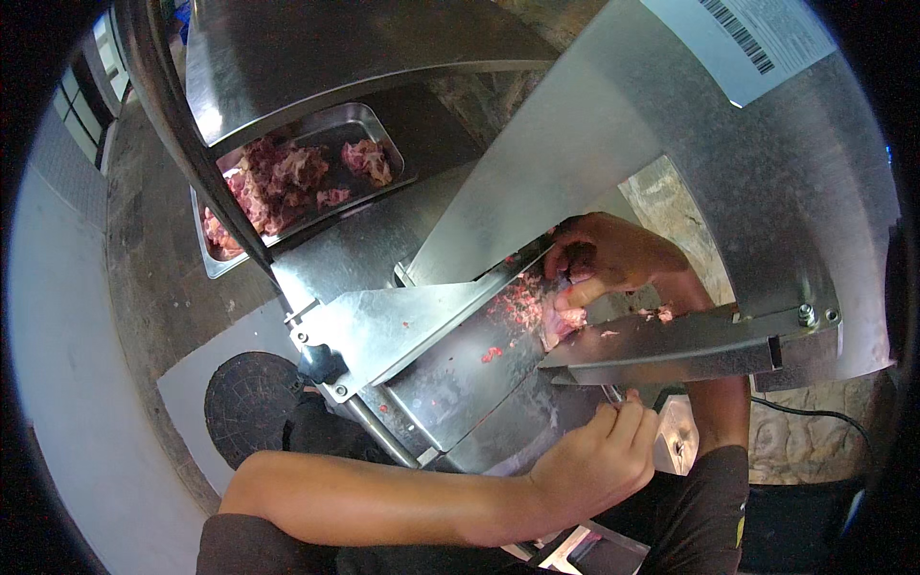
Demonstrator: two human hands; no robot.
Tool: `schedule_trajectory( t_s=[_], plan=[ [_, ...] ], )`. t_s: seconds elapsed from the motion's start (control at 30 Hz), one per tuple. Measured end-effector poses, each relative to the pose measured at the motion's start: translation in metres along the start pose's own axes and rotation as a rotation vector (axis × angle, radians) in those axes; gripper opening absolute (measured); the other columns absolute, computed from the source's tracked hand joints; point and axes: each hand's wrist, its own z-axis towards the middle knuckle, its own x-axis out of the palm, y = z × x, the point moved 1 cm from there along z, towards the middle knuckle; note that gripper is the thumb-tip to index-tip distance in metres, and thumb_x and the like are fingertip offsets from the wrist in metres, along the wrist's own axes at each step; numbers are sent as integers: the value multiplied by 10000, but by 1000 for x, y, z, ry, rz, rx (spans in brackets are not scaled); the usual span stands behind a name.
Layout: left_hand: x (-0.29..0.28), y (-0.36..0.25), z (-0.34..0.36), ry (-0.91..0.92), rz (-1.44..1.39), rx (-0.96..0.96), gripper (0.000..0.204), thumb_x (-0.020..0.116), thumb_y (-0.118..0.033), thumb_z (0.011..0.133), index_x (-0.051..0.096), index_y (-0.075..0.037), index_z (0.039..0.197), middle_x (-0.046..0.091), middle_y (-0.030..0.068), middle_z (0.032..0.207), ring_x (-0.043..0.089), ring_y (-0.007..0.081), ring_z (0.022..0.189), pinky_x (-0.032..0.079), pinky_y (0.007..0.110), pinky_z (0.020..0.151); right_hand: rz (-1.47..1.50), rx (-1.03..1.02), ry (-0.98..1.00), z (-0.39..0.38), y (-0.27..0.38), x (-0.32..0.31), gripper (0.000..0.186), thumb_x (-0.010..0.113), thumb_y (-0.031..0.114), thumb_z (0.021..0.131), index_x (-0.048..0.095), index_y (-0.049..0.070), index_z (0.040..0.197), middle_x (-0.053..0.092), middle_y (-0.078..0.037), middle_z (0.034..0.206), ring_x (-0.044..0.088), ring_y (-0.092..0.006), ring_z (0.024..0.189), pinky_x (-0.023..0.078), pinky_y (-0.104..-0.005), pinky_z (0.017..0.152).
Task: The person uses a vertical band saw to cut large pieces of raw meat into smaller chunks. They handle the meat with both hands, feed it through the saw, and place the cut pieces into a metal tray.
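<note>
A bulky stainless steel machine stands in front of me, its steel worktop strewn with small red and pale meat scraps. My right hand reaches behind a steel guard bar and is closed on a piece of raw meat, thumb pressed along its top. Part of the right forearm is hidden by that bar. Below the bar, my left hand has its fingers curled closed. A thin shiny metal bit shows at the fingertips; the rest of what it grips is hidden. A slanted steel plate borders the worktop.
To the left, a steel tray holds a heap of raw meat chunks. A curved steel frame bar passes beside it. A large steel panel stands at the right. A black cable runs past the machine. A round cover lies in the floor.
</note>
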Motion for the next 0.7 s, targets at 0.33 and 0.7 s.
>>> schedule_trajectory(
  t_s=[0.33,0.7],
  plan=[
    [-2,2,2,22,-86,14,358,621,-157,727,711,97,962,647,133,922,573,170,789,481,243,655,-105,-87,-6,1,-8,3,548,956,271,602,688,34,1017,662,-78,1003,610,-152,881,516,-296,794],
    [-4,4,3,28,-35,15,347,617,-156,745,711,93,968,654,144,944,573,172,785,473,245,645,-112,-197,-11,-2,-12,2,419,850,148,623,699,30,996,657,-94,1017,635,-199,904,525,-316,815]
  ],
)
